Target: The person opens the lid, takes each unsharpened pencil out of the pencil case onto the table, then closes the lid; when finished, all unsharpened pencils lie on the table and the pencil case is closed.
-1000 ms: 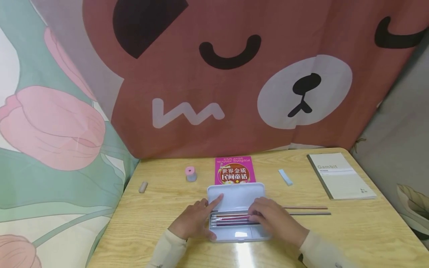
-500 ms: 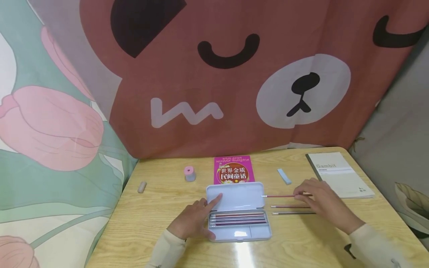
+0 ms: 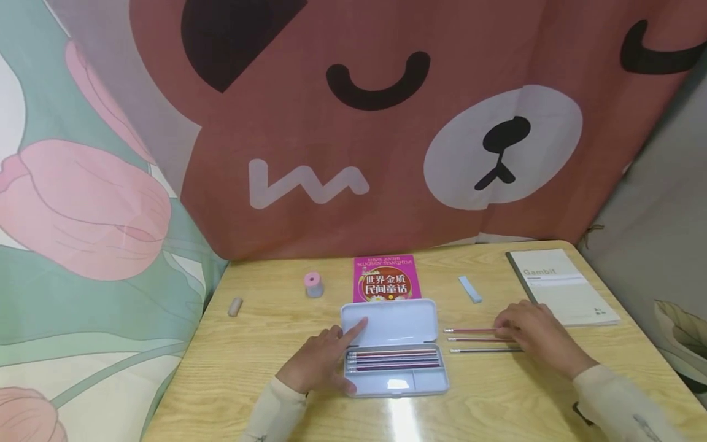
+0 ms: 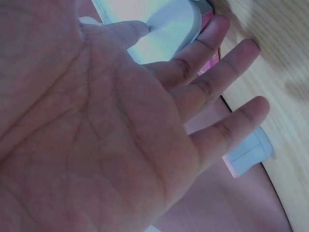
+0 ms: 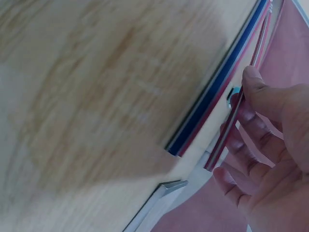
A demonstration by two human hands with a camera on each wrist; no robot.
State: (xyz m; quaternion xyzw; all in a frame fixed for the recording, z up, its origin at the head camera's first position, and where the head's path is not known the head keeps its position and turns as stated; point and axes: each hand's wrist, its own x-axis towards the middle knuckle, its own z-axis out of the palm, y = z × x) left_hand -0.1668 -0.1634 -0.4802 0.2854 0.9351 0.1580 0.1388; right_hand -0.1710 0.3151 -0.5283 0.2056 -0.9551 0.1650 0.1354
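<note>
Pencil: a slim red wooden pencil [image 3: 469,330] is now laid on the table, farthest of three beside the open grey plastic pencil case [image 3: 393,344].
Right hand [image 3: 533,334]: lowered, fingers curled on it.
Left hand [image 3: 320,362]: flat, steadying the lid.

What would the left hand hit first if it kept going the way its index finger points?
Judging by the head view, the left hand, index finger already on the pencil case lid, would slide across it toward the pink book.

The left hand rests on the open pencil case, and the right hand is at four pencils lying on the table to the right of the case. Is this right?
Not quite. The head view shows three pencils beside the case, not four. The left hand rests on the open case, and the right hand is at those pencils on the table.
</note>
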